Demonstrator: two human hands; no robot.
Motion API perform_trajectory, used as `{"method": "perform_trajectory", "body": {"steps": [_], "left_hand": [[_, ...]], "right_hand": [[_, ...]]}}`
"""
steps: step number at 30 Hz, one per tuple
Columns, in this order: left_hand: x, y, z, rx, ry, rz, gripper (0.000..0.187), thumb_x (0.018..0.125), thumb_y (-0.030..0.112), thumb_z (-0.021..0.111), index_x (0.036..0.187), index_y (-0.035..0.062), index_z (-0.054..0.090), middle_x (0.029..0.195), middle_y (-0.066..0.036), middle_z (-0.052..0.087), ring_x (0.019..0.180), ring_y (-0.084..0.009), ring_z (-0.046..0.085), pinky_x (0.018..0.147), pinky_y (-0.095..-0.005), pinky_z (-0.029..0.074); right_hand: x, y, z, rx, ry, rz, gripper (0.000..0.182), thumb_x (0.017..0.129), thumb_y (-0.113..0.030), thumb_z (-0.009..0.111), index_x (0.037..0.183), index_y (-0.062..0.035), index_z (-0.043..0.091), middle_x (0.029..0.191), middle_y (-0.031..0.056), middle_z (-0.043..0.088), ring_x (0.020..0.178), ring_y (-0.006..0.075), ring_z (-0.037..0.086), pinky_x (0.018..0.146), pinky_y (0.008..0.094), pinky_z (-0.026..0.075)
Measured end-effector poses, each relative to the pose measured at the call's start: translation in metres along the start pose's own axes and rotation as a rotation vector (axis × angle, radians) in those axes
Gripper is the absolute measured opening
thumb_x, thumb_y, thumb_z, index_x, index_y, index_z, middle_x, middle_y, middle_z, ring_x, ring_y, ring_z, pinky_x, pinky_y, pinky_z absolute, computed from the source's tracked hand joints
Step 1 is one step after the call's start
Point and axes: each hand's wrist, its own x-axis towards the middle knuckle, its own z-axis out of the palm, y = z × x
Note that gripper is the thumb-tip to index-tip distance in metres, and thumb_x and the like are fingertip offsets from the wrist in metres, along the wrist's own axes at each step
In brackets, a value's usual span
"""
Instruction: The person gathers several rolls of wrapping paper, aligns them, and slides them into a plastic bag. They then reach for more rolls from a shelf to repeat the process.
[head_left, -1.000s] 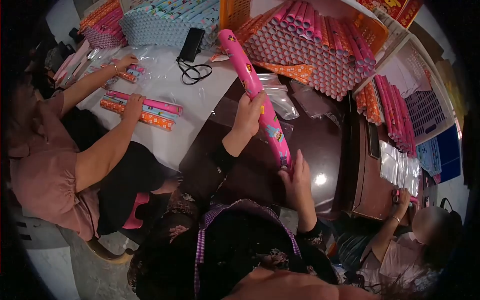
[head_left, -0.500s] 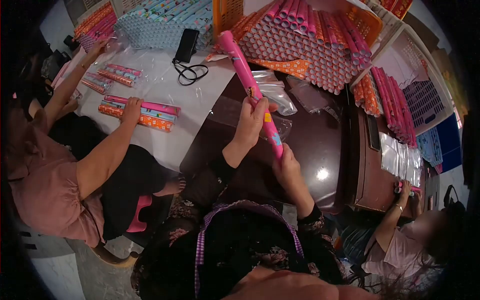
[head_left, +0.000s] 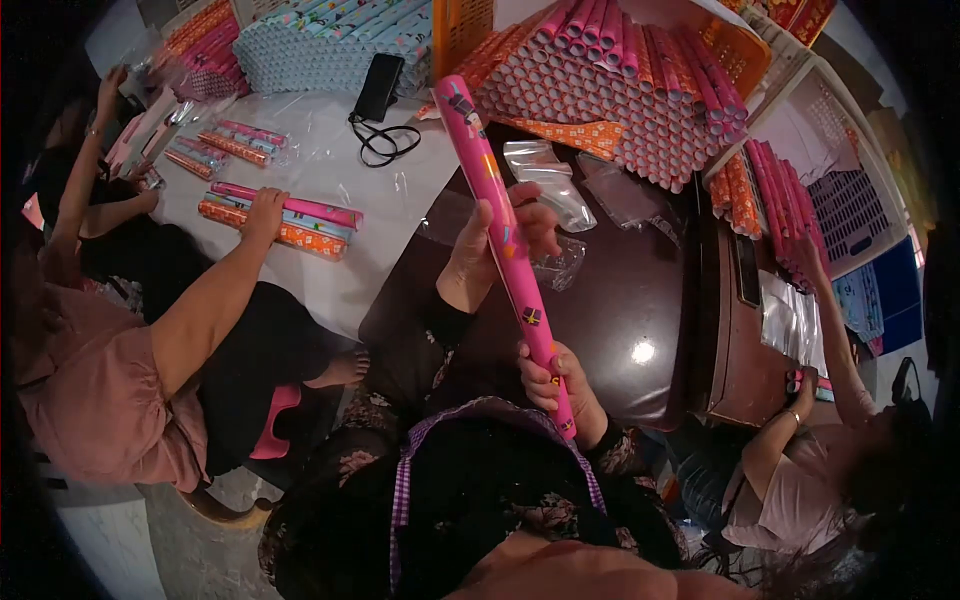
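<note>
A pink gift-wrap roll [head_left: 497, 205] with printed figures stands slanted in front of me, its top leaning left. My right hand [head_left: 558, 385] is closed around its lower part, fingers curled over the front. Higher up, my left hand [head_left: 478, 250] lies behind the roll, thumb along its left edge. The fingers of that hand are spread out on the right side, so the roll rests loosely against the hand. Below on the dark table [head_left: 610, 300] lies a crumpled clear plastic sleeve [head_left: 560, 262].
Stacked orange and pink rolls [head_left: 590, 110] fill the back, beside pale blue rolls [head_left: 330, 50]. A black phone [head_left: 380, 88] with a strap lies on white paper. One co-worker's hand [head_left: 265, 212] rests on bundled rolls at left; another person's arm [head_left: 830, 320] reaches toward pink rolls at right.
The pink roll has come down and turned, so its yellow sticker no longer shows. My left fingers have opened off it. The co-worker at right now reaches up to the pink rolls.
</note>
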Motion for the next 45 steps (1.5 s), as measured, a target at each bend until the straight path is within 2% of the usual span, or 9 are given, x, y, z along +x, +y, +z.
{"method": "perform_trajectory", "body": {"steps": [1,5,8,15,18,21,25,34,45], "left_hand": [[0.003,0.003,-0.004,0.035,0.003,0.001,0.055,0.085,0.054,0.066,0.120,0.0126,0.057,0.078,-0.006,0.056,0.069,-0.0197,0.056,0.066,-0.0348,0.048],[0.002,0.006,-0.031,-0.085,0.235,-0.048,0.022,0.086,0.023,0.072,0.096,0.0116,0.055,0.070,-0.003,0.053,0.057,-0.0155,0.052,0.058,-0.0334,0.046],[0.000,0.002,-0.023,0.198,0.583,0.007,0.018,0.085,0.016,0.068,0.091,0.0088,0.053,0.066,-0.003,0.052,0.053,-0.0159,0.052,0.052,-0.0339,0.046],[0.003,-0.007,-0.021,0.342,0.832,0.076,0.017,0.084,0.013,0.067,0.087,0.0070,0.051,0.064,-0.004,0.052,0.048,-0.0173,0.052,0.046,-0.0346,0.046],[0.004,-0.013,-0.026,0.350,0.919,0.141,0.017,0.084,0.012,0.066,0.086,0.0070,0.049,0.064,-0.005,0.052,0.048,-0.0184,0.052,0.046,-0.0351,0.047],[0.004,-0.020,-0.029,0.283,1.017,0.181,0.022,0.083,0.009,0.065,0.091,0.0067,0.045,0.068,-0.006,0.052,0.045,-0.0182,0.052,0.043,-0.0337,0.046],[-0.001,-0.028,-0.036,0.231,0.995,0.212,0.026,0.084,0.010,0.066,0.093,0.0070,0.042,0.068,-0.006,0.050,0.045,-0.0180,0.051,0.043,-0.0335,0.045],[-0.003,-0.029,-0.038,0.124,1.098,0.164,0.026,0.085,0.014,0.067,0.093,0.0084,0.043,0.072,-0.006,0.051,0.051,-0.0189,0.053,0.048,-0.0354,0.048],[-0.045,0.021,-0.088,0.039,1.152,0.261,0.015,0.087,0.012,0.061,0.078,0.0082,0.049,0.071,-0.004,0.050,0.062,-0.0186,0.052,0.062,-0.0392,0.048]], "right_hand": [[0.001,0.000,-0.001,-0.019,0.011,0.005,0.052,0.082,-0.029,0.071,0.119,-0.0001,0.047,0.071,0.0015,0.046,0.049,0.0077,0.043,0.039,0.0222,0.039],[0.004,-0.006,-0.001,-0.361,0.155,-0.018,0.042,0.085,-0.023,0.066,0.116,-0.0008,0.049,0.075,0.0022,0.050,0.052,0.0095,0.048,0.044,0.0237,0.043],[0.004,-0.012,-0.007,-0.742,0.345,0.012,0.035,0.086,-0.018,0.062,0.115,-0.0019,0.050,0.078,0.0031,0.055,0.056,0.0113,0.053,0.049,0.0260,0.047],[0.006,-0.023,-0.003,-1.269,0.537,0.057,0.029,0.089,-0.015,0.061,0.111,-0.0006,0.049,0.078,0.0079,0.060,0.064,0.0203,0.062,0.057,0.0322,0.050],[0.005,-0.021,-0.015,-2.102,0.672,-0.214,0.048,0.085,-0.021,0.068,0.121,0.0000,0.045,0.096,0.0227,0.060,0.083,0.0409,0.062,0.071,0.0441,0.052],[0.010,-0.018,0.001,-2.324,0.690,-0.337,0.064,0.082,-0.024,0.072,0.131,-0.0004,0.039,0.101,0.0194,0.058,0.085,0.0372,0.063,0.071,0.0442,0.053],[0.019,-0.011,0.002,-2.408,0.699,-0.421,0.075,0.079,-0.026,0.075,0.138,-0.0001,0.037,0.105,0.0183,0.057,0.090,0.0374,0.061,0.076,0.0446,0.051],[0.015,-0.032,-0.018,-2.552,0.735,-0.267,0.058,0.088,-0.018,0.063,0.137,-0.0004,0.037,0.099,0.0183,0.058,0.086,0.0382,0.062,0.069,0.0460,0.052],[-0.043,-0.094,-0.001,-2.062,0.470,0.359,0.045,0.091,-0.019,0.060,0.130,-0.0070,0.042,0.119,0.0210,0.057,0.106,0.0411,0.057,0.085,0.0473,0.048]]}}
